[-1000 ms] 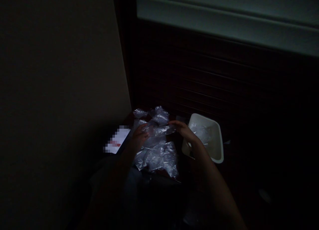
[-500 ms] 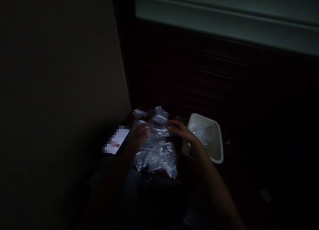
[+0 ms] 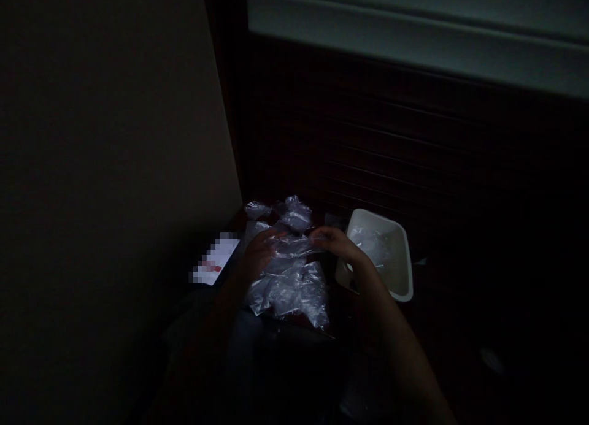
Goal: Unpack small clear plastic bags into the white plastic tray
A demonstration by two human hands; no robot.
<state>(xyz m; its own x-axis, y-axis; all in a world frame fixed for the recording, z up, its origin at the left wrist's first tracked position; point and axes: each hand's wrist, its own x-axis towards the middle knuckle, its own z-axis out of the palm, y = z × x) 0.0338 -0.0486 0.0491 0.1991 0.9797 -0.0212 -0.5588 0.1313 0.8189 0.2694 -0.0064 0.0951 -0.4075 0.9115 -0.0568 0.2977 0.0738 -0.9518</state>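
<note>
The room is very dark: a plain wall (image 3: 119, 130) on the left meets a dark, ridged panel (image 3: 359, 130) under a pale ledge (image 3: 414, 42). On a dark reddish surface (image 3: 302, 320) lie crumpled clear bags (image 3: 285, 290), with a lit phone (image 3: 219, 259) to their left and a white tub (image 3: 405, 259) holding clear plastic to their right. Above the pile, the left hand (image 3: 259, 253) and right hand (image 3: 339, 243), fingers partly curled, grip opposite ends of one bag (image 3: 292, 246).
</note>
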